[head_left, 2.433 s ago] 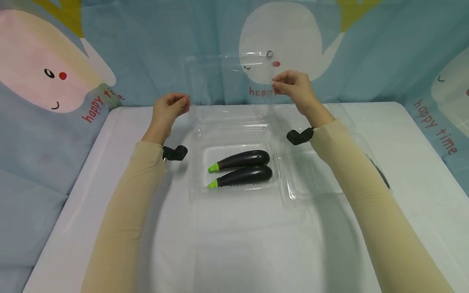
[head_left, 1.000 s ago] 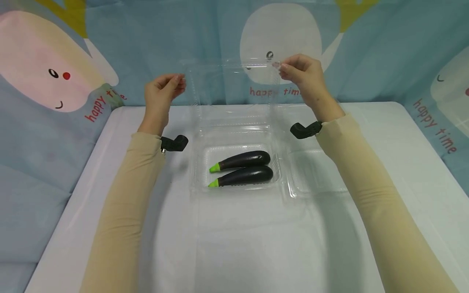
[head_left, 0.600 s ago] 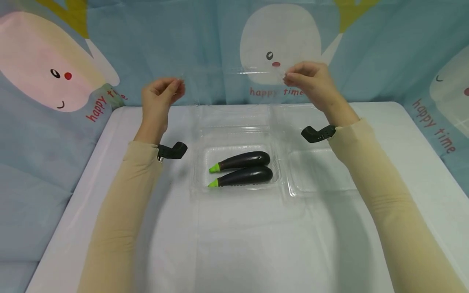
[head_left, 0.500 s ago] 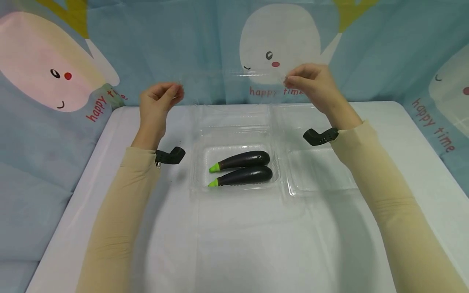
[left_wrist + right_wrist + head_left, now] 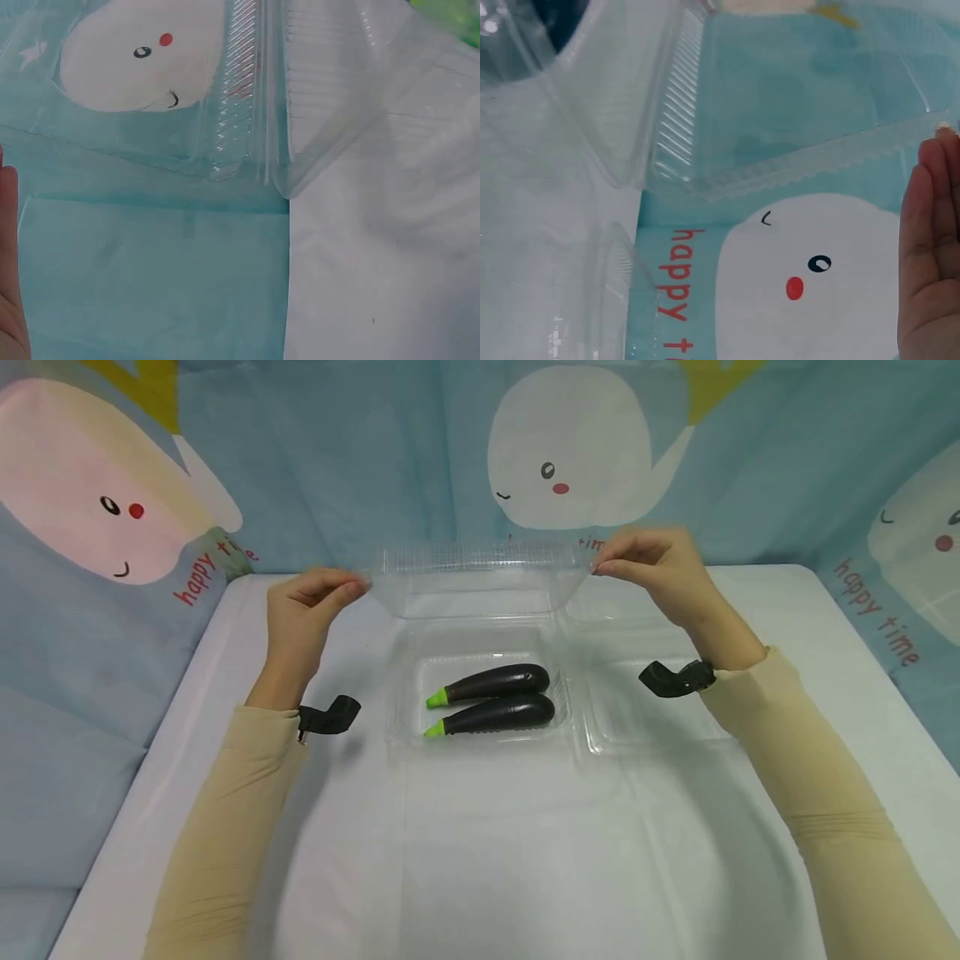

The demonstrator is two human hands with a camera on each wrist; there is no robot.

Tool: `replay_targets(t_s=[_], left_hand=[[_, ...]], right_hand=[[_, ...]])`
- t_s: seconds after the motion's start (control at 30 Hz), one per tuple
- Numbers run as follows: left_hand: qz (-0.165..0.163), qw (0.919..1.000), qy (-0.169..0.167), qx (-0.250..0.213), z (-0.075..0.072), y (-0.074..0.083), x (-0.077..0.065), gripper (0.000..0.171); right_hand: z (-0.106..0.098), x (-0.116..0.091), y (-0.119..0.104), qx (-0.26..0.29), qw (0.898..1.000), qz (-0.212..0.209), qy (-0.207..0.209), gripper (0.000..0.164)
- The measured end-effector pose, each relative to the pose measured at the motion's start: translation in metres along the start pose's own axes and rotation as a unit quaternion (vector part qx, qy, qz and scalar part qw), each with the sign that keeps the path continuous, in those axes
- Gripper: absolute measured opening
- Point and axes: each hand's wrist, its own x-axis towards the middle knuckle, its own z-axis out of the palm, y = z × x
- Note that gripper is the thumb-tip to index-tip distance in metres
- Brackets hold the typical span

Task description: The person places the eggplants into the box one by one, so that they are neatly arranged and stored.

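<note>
Two dark eggplants, the rear one [image 5: 498, 681] and the front one [image 5: 502, 713], lie side by side in the base of a clear plastic clamshell box [image 5: 405, 693]. Their green stem ends point left. Above and behind them, the box's hinged lid [image 5: 480, 589] leans forward, partly lowered. At its left corner my left hand [image 5: 303, 614] pinches the rim between thumb and fingers. My right hand [image 5: 667, 577] pinches the right corner. The lid's ribbed hinge side [image 5: 679, 97] shows in the right wrist view, where the right fingers [image 5: 922, 247] appear at the edge.
Another clear plastic box [image 5: 637, 735] sits open on the white table [image 5: 480, 860], right of the first and partly behind my right forearm. A blue printed curtain [image 5: 315, 460] hangs along the table's far edge. Black camera mounts [image 5: 330, 717] stick out from both wrists.
The lid, upright before, has tipped forward and down. Both hands rose with its corners, then came lower and farther apart. The eggplants have stayed in place.
</note>
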Motion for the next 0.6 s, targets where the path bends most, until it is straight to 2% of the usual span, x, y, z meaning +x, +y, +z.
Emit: replay_targets(t_s=[0.17,0.37,0.47,0.6], left_hand=[[0.005,0.9984,-0.011,0.055,-0.002,0.002,-0.014,0.008],[-0.009,0.9944,-0.016,0.104,-0.003,0.004,-0.037,0.011],[-0.014,0.9934,-0.019,0.112,-0.003,0.002,-0.047,0.014],[-0.030,0.9946,-0.029,0.096,-0.004,0.000,-0.058,0.015]], right_hand=[[0.003,-0.018,-0.003,-0.040,0.999,-0.008,-0.007,0.008],[0.008,-0.035,-0.003,-0.093,0.995,-0.030,-0.025,0.009],[0.011,-0.044,-0.002,-0.127,0.990,-0.054,-0.033,0.009],[0.014,-0.054,-0.002,-0.143,0.987,-0.066,-0.041,0.009]])
